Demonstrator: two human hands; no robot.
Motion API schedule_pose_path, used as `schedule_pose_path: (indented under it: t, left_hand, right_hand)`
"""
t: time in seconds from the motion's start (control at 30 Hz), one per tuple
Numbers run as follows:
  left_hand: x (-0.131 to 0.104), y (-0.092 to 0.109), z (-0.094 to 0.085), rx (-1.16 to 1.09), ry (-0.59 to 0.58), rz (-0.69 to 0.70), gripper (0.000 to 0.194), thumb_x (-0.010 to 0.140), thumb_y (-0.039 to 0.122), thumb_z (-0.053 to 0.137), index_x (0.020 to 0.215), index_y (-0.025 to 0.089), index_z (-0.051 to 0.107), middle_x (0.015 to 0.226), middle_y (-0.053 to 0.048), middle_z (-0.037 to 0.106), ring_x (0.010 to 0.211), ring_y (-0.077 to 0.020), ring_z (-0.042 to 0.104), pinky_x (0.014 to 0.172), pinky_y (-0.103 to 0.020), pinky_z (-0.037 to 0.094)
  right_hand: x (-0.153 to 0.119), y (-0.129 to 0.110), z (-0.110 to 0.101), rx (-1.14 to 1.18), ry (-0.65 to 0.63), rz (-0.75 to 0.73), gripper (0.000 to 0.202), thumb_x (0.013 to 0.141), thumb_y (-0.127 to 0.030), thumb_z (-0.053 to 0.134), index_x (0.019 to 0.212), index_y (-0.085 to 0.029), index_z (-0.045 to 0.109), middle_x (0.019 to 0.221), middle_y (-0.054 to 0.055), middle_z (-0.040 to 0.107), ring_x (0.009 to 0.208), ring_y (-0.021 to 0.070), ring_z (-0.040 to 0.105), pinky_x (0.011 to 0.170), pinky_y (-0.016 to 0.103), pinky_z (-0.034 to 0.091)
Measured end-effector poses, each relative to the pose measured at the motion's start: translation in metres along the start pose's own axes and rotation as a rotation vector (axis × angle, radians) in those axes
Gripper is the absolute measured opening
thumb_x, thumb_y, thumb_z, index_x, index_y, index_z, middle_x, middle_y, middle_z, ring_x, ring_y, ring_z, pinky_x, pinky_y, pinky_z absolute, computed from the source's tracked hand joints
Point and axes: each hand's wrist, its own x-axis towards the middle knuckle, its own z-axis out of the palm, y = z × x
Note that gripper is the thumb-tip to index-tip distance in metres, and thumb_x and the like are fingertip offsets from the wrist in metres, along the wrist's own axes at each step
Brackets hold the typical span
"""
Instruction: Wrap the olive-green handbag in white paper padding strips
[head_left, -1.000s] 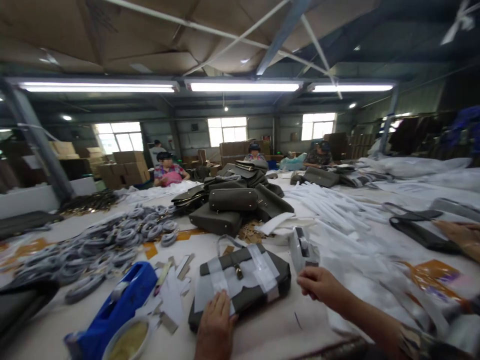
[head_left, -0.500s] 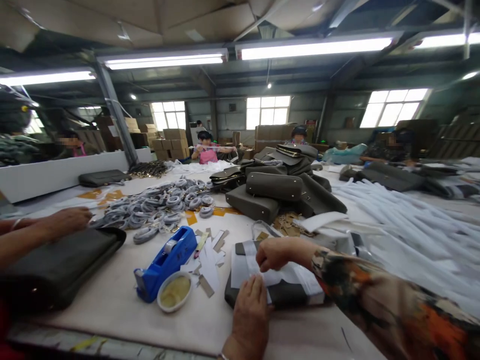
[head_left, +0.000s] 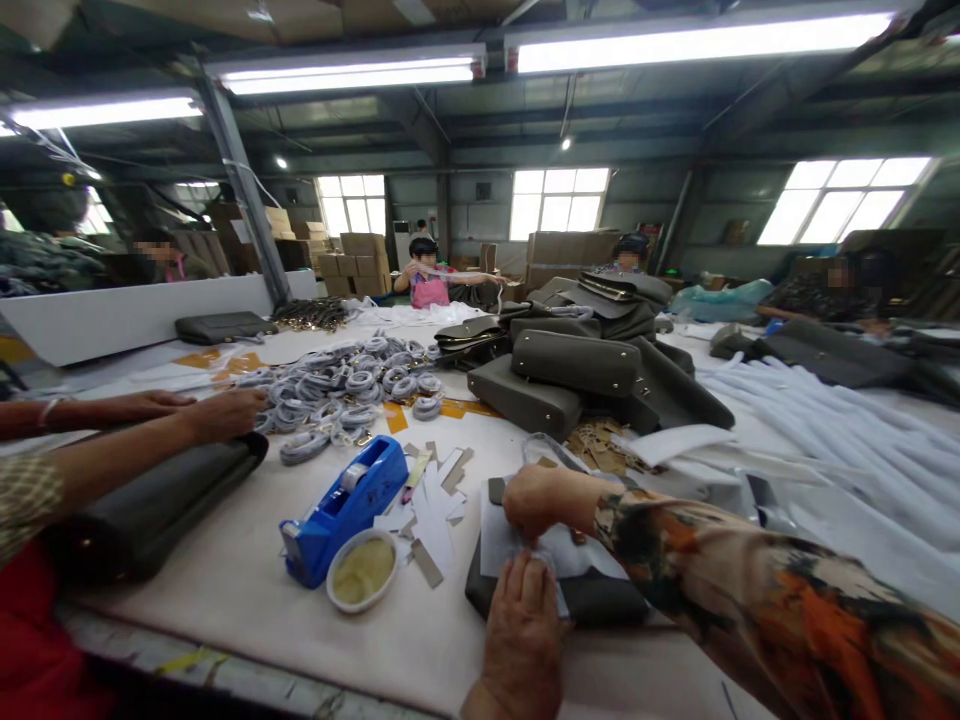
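Observation:
A dark grey-green handbag point(head_left: 600, 598) lies on the table in front of me, partly covered by a thin white sheet point(head_left: 495, 540). My left hand point(head_left: 525, 625) rests flat on the bag's near side, its fingers stretched forward over the sheet's edge. Just beyond those fingertips, my right hand point(head_left: 534, 500) is closed with the fingers curled down at the sheet. Whatever it pinches is hidden under the fingers. My patterned sleeve blocks the right part of the bag.
Left of the bag stand a blue tape dispenser point(head_left: 345, 510), a white bowl point(head_left: 364, 570) of yellowish matter and paper scraps point(head_left: 431, 510). Behind are coiled grey straps point(head_left: 360, 380) and piled bags point(head_left: 574, 360). A co-worker's hands point(head_left: 225, 412) are over another bag point(head_left: 172, 500) at left.
The whole view has shifted, so things sit farther right. My right hand has moved slightly left over the sheet, while my left stays on the bag. The co-worker's hands have reached right.

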Motion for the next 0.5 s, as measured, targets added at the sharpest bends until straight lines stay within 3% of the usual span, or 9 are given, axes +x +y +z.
schedule_pose_path:
  t: [0.1, 0.2, 0.3, 0.4, 0.5]
  left_hand:
    - [-0.001, 0.0, 0.001, 0.012, 0.018, 0.013, 0.042, 0.092, 0.032, 0.065, 0.129, 0.011, 0.061, 0.126, -0.017, 0.065, 0.126, -0.0351, 0.059, 0.103, -0.054, 0.058]
    - [-0.001, 0.0, 0.004, 0.012, 0.038, 0.005, 0.04, 0.092, 0.03, 0.065, 0.128, 0.012, 0.061, 0.124, -0.015, 0.067, 0.123, -0.0343, 0.061, 0.103, -0.053, 0.058]
    - [0.0, 0.0, 0.004, 0.017, 0.061, 0.0, 0.04, 0.09, 0.029, 0.068, 0.126, 0.013, 0.062, 0.123, -0.014, 0.067, 0.122, -0.0336, 0.062, 0.102, -0.053, 0.058]
    - [0.002, 0.0, 0.0, 0.044, 0.047, 0.007, 0.04, 0.09, 0.028, 0.067, 0.127, 0.013, 0.061, 0.125, -0.012, 0.066, 0.124, -0.0326, 0.061, 0.103, -0.052, 0.057]
    - [0.003, -0.002, -0.005, 0.057, 0.048, 0.041, 0.036, 0.093, 0.025, 0.062, 0.128, 0.015, 0.061, 0.127, -0.011, 0.066, 0.125, -0.0308, 0.061, 0.104, -0.049, 0.056]
  right_hand:
    - [0.004, -0.004, -0.005, -0.094, -0.034, -0.013, 0.046, 0.045, -0.006, 0.09, 0.038, -0.02, 0.047, 0.036, -0.011, 0.041, 0.059, 0.0124, 0.059, 0.083, 0.028, 0.05]
    - [0.001, -0.003, -0.022, -0.114, 0.091, -0.011, 0.039, 0.063, -0.015, 0.086, 0.046, -0.017, 0.05, 0.05, -0.005, 0.056, 0.074, 0.0137, 0.063, 0.088, 0.026, 0.046]
    - [-0.018, 0.007, -0.044, -0.092, 0.252, 0.0, 0.028, 0.078, -0.021, 0.077, 0.06, -0.015, 0.057, 0.078, 0.004, 0.07, 0.092, 0.0163, 0.064, 0.089, 0.024, 0.042]
    - [-0.056, 0.038, -0.068, -0.056, 0.383, 0.064, 0.013, 0.084, -0.026, 0.072, 0.079, -0.016, 0.066, 0.096, 0.006, 0.072, 0.096, 0.017, 0.063, 0.084, 0.022, 0.041]
    - [-0.11, 0.094, -0.087, -0.005, 0.481, 0.266, 0.011, 0.086, -0.029, 0.067, 0.089, -0.019, 0.07, 0.088, 0.004, 0.071, 0.085, 0.0176, 0.062, 0.076, 0.025, 0.04]
